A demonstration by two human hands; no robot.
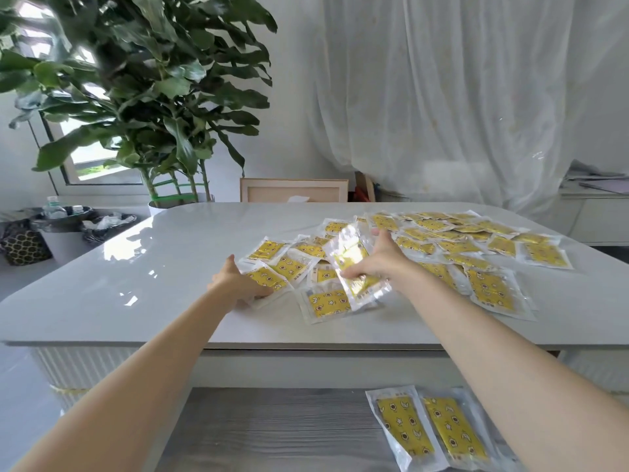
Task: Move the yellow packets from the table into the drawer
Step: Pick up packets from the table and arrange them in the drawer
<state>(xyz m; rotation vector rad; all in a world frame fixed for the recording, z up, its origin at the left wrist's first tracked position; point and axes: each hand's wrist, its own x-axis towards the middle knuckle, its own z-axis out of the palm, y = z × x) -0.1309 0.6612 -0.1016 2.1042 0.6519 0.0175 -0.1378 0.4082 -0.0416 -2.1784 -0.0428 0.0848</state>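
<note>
Pinching lifted packet (347, 253), right hand (376, 262) fingers clamped; left hand (235, 284) fingers curled on table packet (270, 279).

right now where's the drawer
Head view, bottom centre: the open drawer sticks out under the table, two yellow packets lying in its right side.

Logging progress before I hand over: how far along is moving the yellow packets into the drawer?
Done: two packets lie in the open drawer. In hand: the right hand grips one packet lifted off the pile; the left hand touches another. Left: many more lie across the table.
</note>
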